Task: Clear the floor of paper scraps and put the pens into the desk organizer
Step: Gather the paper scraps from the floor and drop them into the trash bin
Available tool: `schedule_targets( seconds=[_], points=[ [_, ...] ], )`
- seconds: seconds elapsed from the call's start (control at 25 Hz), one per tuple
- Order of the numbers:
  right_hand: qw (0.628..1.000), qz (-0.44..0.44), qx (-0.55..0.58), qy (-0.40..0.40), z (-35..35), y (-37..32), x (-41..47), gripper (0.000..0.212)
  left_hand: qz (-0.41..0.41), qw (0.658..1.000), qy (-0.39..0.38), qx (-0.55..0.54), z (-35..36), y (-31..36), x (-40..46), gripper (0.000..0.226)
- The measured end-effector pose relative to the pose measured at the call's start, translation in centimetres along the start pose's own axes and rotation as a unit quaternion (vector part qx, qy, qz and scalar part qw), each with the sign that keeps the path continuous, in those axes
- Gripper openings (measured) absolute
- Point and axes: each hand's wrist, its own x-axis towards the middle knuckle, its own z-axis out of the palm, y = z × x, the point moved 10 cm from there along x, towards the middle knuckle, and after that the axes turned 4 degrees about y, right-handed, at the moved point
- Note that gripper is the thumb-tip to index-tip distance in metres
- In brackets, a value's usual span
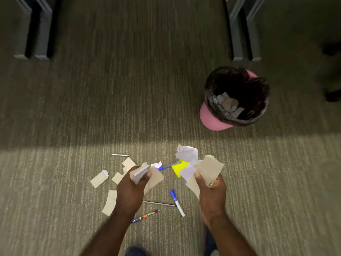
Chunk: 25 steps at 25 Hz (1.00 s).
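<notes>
My left hand [130, 191] grips a bundle of beige and white paper scraps [145, 173]. My right hand [212, 193] grips another bunch of scraps [206, 169], beige, white and one yellow. Several beige scraps [99, 179] lie on the carpet left of my left hand. Pens lie scattered on the floor: a blue-capped white marker [176, 202], a thin dark pen [159, 203], a colourful pen [144, 216], a silver pen [120, 155] and a blue pen [166, 166] partly hidden behind the scraps.
A pink waste bin [212, 120] with a black liner stands at the upper right, holding several paper scraps. Grey desk legs [42, 34] stand at the far left and desk legs [238, 34] at the far right. A dark chair base [332, 71] sits at the right edge.
</notes>
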Motion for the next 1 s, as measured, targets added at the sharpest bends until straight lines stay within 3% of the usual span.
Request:
schedule_targets(
  seconds=[0.12,0.24,0.36,0.64,0.88,1.0],
  points=[
    [0.999,0.008,0.034,0.014,-1.1,-4.0,1.9,0.041,0.018,0.999,-0.018,-0.042,1.7,6.3,-0.2,0.010],
    [0.998,0.005,0.058,0.031,-3.4,-6.4,5.8,0.028,0.017,0.998,-0.019,-0.063,5.6,10.7,0.5,0.013],
    [0.997,-0.012,0.045,0.055,-6.2,-8.6,12.2,0.028,0.022,0.997,-0.026,-0.068,11.8,14.0,2.2,0.015],
    [0.983,-0.118,-0.115,0.076,-9.5,-14.9,26.1,0.027,-0.043,0.997,-0.038,-0.057,28.1,20.4,7.1,0.022],
    [0.936,-0.135,-0.321,0.045,-6.6,-14.7,34.1,0.024,-0.168,0.969,-0.100,-0.153,38.3,19.2,12.3,0.036],
    [0.931,-0.141,-0.337,-0.016,-4.7,-14.9,35.0,0.036,-0.185,0.956,-0.121,-0.195,39.4,19.2,12.4,0.018]
  ],
)
